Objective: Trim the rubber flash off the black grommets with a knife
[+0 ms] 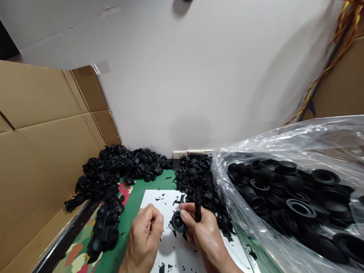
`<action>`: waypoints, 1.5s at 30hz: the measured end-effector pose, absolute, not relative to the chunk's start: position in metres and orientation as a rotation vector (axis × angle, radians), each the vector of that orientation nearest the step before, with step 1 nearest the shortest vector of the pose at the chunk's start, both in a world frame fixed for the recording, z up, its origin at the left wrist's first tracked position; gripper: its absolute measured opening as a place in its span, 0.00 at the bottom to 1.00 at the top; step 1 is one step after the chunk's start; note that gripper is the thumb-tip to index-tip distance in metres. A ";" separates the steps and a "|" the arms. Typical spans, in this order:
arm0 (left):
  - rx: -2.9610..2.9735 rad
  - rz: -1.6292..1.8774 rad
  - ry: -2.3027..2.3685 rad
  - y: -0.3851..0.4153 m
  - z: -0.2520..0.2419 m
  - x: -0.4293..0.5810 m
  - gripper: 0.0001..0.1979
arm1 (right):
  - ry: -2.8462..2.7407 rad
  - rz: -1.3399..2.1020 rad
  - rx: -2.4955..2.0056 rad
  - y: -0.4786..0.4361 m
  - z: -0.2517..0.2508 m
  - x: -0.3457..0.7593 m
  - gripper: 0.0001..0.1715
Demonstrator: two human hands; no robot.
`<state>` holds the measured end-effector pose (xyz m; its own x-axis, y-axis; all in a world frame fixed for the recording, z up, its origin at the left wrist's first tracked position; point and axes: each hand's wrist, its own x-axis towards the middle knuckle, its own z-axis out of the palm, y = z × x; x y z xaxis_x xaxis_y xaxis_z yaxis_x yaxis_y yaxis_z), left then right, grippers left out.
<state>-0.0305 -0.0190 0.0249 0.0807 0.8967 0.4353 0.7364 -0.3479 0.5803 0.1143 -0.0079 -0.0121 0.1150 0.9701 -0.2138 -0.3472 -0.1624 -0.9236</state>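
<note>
Over the right part of a white sheet [152, 195], my right hand [206, 229] is closed on a round black rubber bellows cap [178, 222]. Its wide ringed face is turned up to me, pinched at the edge by thumb and fingers. A dark stick-like handle [197, 204] also stands up out of this hand, its lower end hidden by the palm. My left hand [145, 229] is curled closed just left of the cap, apart from it. Whatever its fingers hold, if anything, is hidden. Thin black rubber scraps [162, 267] lie scattered on the sheet.
A clear plastic bag [224, 182] of black ribbed rubber parts [301, 208] stands at the right. Black rubber parts [142, 163] are heaped at the back left, with a scrap pile [193, 170] behind my right hand. Cardboard [51, 102] walls the left; a wall [182, 83] rises behind.
</note>
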 end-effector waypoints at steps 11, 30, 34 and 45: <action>1.544 1.082 1.143 -0.018 0.016 -0.038 0.26 | -0.872 1.390 -0.905 -0.006 -0.019 0.113 0.24; 1.754 1.277 1.256 -0.021 0.018 -0.020 0.25 | -1.035 1.226 -1.047 -0.008 -0.021 0.113 0.26; 1.570 1.314 1.126 -0.017 0.007 -0.020 0.25 | -1.059 1.292 -1.031 -0.009 -0.025 0.114 0.24; 1.313 1.500 1.158 -0.017 -0.004 -0.022 0.12 | -0.948 1.487 -1.049 -0.007 -0.030 0.119 0.25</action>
<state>-0.0222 -0.0175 -0.0045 -0.1283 0.9608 0.2458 -0.0053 -0.2485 0.9686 0.1189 -0.0072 -0.0302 -0.0804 0.9879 -0.1326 -0.2970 -0.1507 -0.9429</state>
